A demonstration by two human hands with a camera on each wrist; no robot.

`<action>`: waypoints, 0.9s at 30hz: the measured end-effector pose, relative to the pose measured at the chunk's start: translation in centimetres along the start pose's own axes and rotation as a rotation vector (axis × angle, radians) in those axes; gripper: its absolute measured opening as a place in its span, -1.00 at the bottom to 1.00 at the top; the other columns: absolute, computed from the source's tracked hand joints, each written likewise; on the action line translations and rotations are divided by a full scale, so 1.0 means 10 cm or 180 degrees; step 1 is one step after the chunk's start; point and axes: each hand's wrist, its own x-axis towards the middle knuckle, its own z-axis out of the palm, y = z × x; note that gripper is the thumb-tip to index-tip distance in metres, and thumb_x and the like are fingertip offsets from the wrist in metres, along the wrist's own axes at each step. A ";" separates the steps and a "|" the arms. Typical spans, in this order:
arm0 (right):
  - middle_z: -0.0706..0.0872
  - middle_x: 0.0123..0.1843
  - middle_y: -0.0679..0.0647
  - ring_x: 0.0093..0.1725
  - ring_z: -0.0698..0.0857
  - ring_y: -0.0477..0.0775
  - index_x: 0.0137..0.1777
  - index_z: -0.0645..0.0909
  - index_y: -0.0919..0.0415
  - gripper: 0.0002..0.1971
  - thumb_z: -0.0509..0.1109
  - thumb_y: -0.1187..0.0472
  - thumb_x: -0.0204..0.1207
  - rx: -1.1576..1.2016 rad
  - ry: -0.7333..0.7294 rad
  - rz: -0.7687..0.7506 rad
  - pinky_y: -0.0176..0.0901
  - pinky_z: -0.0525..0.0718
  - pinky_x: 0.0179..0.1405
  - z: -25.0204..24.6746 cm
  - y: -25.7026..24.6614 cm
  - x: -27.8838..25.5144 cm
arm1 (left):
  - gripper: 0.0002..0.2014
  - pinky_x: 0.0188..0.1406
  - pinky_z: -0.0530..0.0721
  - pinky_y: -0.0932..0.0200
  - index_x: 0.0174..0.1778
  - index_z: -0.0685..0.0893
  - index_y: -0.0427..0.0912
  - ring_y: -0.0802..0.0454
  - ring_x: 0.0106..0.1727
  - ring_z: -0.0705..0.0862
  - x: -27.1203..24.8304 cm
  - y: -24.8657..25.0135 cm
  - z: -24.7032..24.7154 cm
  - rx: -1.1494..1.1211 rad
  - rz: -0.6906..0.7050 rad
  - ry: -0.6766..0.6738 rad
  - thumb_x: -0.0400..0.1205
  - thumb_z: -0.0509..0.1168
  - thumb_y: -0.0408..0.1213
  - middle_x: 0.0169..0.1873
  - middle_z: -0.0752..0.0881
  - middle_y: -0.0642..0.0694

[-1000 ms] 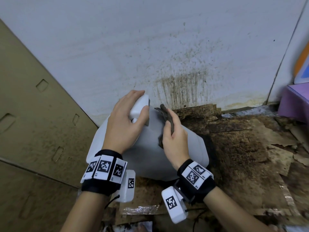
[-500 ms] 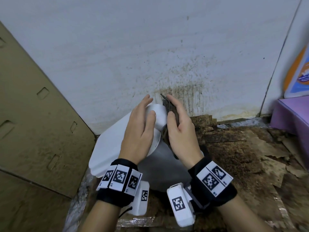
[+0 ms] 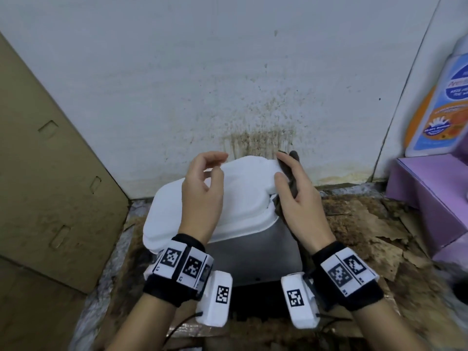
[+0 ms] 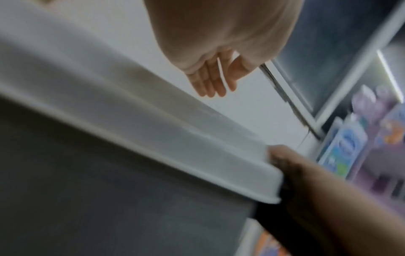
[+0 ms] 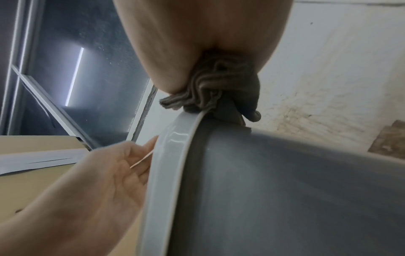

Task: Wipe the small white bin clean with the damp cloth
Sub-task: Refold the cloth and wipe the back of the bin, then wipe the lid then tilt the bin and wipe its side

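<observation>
Bin [image 3: 243, 198] sits centre of head frame, on the floor against the stained wall [image 3: 228, 84]. White lid on top, grey body [image 3: 253, 252] below.

R hand [image 3: 296, 196] at lid's right edge, cloth [image 3: 291, 171] bunched between palm and fingers [image 3: 283, 158]; fingers curled round it. R wrist view shows cloth [image 5: 210, 93] wadded right on the lid rim [image 5: 173, 152], touching.

L hand [image 3: 202, 188] over the lid's left-centre, fingers loosely curled, gripping nothing. Can't tell if palm is resting on the lid or just above it.

Handling, my read: thin plastic, light, prob empty, so it'll skate or tip under any sideways wipe. Glossy lid = slippery once wet. Lid looks hinged/loose, may flex or pop up if I push at the edge. Cloth soft, conforms to rim groove fine.

Where I'd hold: L hand flat on lid top pressing down, or hook the rim lip on the left side. Stiffest part. Avoid squeezing the body walls, they'll bow.

Cardboard [image 3: 50, 173] at left, purple box [image 3: 430, 193] and bottle [image 3: 440, 105] at right, both clear of the hands.
</observation>
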 end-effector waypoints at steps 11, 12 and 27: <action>0.56 0.50 -0.19 0.40 0.59 -0.08 0.55 0.44 -0.24 -0.58 0.29 -0.13 0.70 -0.0310 0.0242 0.0441 -0.05 0.63 0.31 -0.47 0.29 -0.06 | -0.64 0.50 0.30 -0.19 0.39 0.54 -0.15 -0.24 0.47 0.35 -0.18 -0.54 -0.38 0.2247 -0.0692 0.0057 0.75 0.21 -0.04 0.39 0.46 -0.24; 0.57 0.49 -0.19 0.39 0.59 -0.08 0.55 0.44 -0.24 -0.56 0.29 -0.15 0.69 -0.0347 0.0254 0.0497 -0.07 0.62 0.29 -0.51 0.31 -0.07 | -0.59 0.49 0.30 -0.21 0.41 0.51 -0.17 -0.28 0.49 0.34 -0.19 -0.56 -0.41 0.2257 -0.0941 0.0009 0.75 0.19 0.02 0.42 0.44 -0.29; 0.58 0.44 -0.14 0.31 0.58 -0.03 0.57 0.42 -0.16 -0.40 0.47 -0.17 0.55 -0.0634 0.0126 0.0826 -0.13 0.51 0.18 -0.72 0.34 -0.11 | -0.19 0.42 0.54 -0.31 0.66 0.22 0.30 -0.17 0.50 0.52 -0.25 -0.81 -0.47 0.0996 -0.1507 -0.0716 0.52 0.21 0.52 0.56 0.50 0.04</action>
